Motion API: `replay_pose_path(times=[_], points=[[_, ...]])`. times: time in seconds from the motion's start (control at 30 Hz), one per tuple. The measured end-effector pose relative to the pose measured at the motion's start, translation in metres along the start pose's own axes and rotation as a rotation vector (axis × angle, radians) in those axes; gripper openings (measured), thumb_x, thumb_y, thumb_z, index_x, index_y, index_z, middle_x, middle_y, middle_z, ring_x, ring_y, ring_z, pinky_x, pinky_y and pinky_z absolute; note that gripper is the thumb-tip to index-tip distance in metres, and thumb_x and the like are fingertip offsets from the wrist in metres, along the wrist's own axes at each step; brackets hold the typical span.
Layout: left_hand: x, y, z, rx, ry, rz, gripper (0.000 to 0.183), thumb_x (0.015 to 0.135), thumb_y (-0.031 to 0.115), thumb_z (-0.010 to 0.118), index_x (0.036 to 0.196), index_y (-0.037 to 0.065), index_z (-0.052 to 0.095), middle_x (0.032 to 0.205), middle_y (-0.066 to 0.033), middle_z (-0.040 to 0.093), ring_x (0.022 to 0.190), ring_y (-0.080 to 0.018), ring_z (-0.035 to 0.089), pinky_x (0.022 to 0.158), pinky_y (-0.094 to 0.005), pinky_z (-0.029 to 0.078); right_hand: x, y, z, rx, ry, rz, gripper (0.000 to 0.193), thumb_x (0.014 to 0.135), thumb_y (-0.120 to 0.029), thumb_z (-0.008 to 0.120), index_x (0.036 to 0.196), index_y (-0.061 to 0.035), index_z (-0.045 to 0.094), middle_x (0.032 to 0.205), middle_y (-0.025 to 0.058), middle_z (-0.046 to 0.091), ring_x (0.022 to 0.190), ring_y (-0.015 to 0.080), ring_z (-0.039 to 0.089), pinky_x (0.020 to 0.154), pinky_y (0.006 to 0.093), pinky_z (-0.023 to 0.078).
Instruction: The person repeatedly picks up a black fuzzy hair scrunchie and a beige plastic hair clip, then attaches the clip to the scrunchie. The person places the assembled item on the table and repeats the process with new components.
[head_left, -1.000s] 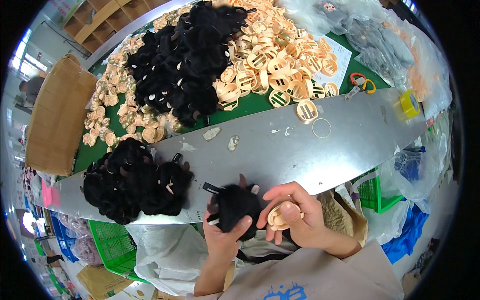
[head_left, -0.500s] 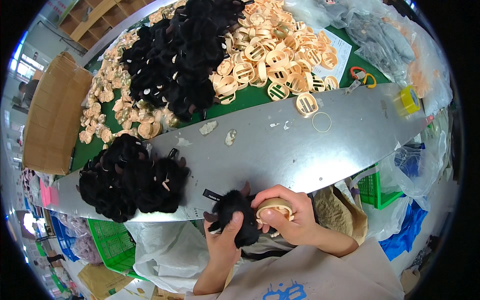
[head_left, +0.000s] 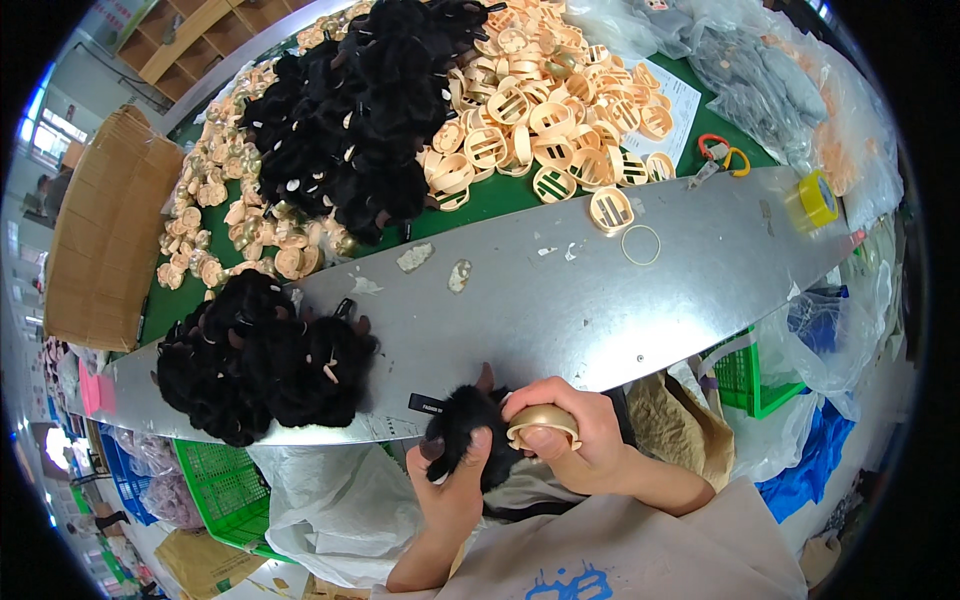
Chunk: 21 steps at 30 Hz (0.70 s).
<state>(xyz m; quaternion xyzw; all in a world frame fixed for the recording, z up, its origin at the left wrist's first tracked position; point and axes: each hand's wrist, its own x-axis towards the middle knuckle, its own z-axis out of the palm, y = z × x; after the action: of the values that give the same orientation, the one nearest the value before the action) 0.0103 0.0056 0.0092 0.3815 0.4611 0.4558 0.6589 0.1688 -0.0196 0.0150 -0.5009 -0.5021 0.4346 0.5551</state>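
My left hand (head_left: 453,492) is closed around a small black furry plush toy (head_left: 464,418) with brown horns and a black fabric tag. Held against the plush's right side is a round plastic piece with a gold domed shell (head_left: 546,419), and my right hand (head_left: 592,438) grips it with the thumb across its near side. The shell's underside and the spot where it meets the fur are hidden. Both hands are over the near edge of a grey metal board (head_left: 480,320). To their left lies a pile of similar black plush toys (head_left: 290,370).
Beyond the board, a green table holds more black plush toys (head_left: 380,90), beige slotted plastic rings (head_left: 550,120) and gold-and-beige plastic pieces (head_left: 210,185). At the right are scissors (head_left: 722,155) and yellow tape (head_left: 818,198). Green baskets (head_left: 225,490) stand below, and a cardboard sheet (head_left: 110,235) rises at left.
My right hand has turned the plastic piece so its gold dome shows instead of its beige rim. The plush has tilted slightly in my left hand.
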Motion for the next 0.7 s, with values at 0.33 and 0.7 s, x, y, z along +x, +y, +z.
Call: replay_pose_path(times=[0.33, 0.7], points=[[-0.002, -0.024, 0.005, 0.651, 0.208, 0.482, 0.02, 0.087, 0.015, 0.075, 0.078, 0.001, 0.064, 0.062, -0.0013, 0.056, 0.055, -0.0078, 0.047, 0.051, -0.0263, 0.038, 0.006, 0.029, 0.017, -0.502, 0.219, -0.356, 0.027, 0.081, -0.007, 0.071, 0.104, 0.0009, 0.059, 0.091, 0.0154, 0.066, 0.075, 0.0325, 0.065, 0.065, 0.0371, 0.053], [-0.005, 0.01, -0.035, -0.015, 0.158, 0.06, 0.031, 0.098, 0.033, 0.061, 0.098, 0.003, 0.067, 0.079, 0.0055, 0.06, 0.067, -0.001, 0.05, 0.053, -0.0186, 0.039, 0.027, 0.026, 0.075, -0.424, -0.121, -0.531, 0.056, 0.096, -0.044, 0.043, 0.127, 0.0024, 0.046, 0.095, 0.0236, 0.05, 0.078, 0.0372, 0.05, 0.068, 0.0464, 0.042]])
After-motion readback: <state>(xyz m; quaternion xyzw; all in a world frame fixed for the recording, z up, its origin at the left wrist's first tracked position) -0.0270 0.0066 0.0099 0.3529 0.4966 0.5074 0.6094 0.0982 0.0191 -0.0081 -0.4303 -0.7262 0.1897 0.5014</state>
